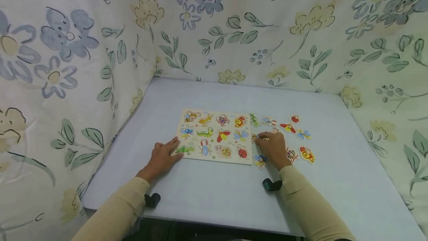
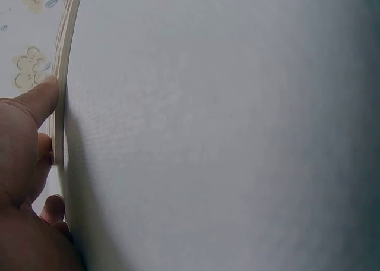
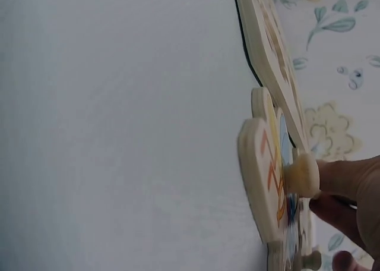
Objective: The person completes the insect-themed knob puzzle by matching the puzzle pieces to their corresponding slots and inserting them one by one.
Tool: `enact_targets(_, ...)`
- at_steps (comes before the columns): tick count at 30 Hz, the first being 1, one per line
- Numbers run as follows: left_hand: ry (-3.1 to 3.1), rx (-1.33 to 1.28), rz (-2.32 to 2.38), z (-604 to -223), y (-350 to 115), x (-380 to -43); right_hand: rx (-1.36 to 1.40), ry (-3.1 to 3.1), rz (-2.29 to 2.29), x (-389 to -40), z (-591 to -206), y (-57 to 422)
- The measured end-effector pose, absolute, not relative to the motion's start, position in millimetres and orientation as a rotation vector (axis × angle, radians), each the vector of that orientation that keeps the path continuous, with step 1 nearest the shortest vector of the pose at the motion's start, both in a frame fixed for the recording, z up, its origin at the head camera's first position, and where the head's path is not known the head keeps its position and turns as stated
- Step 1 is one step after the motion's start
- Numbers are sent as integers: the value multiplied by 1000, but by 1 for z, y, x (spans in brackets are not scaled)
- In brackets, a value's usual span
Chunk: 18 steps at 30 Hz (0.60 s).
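Puzzle board point(image 1: 215, 145) flat on counter point(image 1: 207, 189), ahead at 12 o'clock. Left hand point(image 1: 160, 159) at its 8 o'clock corner — fingers spread, touching edge. Right hand point(image 1: 272, 148), 3 o'clock, among insect pieces point(image 1: 306, 154) — fingers drawn together, can't tell if pinching.

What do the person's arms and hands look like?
The left hand and right hand are bare. Long, plain khaki fabric sleeves are worn. A small black rounded device shows beside the left sleeve, another, partly dark green, beside the right.
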<state>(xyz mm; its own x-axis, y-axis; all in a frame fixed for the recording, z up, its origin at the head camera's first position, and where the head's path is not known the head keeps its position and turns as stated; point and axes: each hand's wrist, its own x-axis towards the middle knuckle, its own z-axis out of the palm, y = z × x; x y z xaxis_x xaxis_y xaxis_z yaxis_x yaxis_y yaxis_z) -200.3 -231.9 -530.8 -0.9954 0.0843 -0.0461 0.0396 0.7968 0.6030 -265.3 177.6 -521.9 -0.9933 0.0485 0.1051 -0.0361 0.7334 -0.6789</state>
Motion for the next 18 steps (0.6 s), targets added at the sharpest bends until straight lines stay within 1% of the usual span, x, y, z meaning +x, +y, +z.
enact_targets(5,2913,100,977,-533,-233,-200,18,-2822,1028,-267,-525,175)
enact_targets(14,2921,103,986,-533,-232,-199,-11,-2790,1096,-265,-519,174)
enact_targets(18,2926,99,975,-533,-232,-199,34,-2775,1129,-263,-513,170)
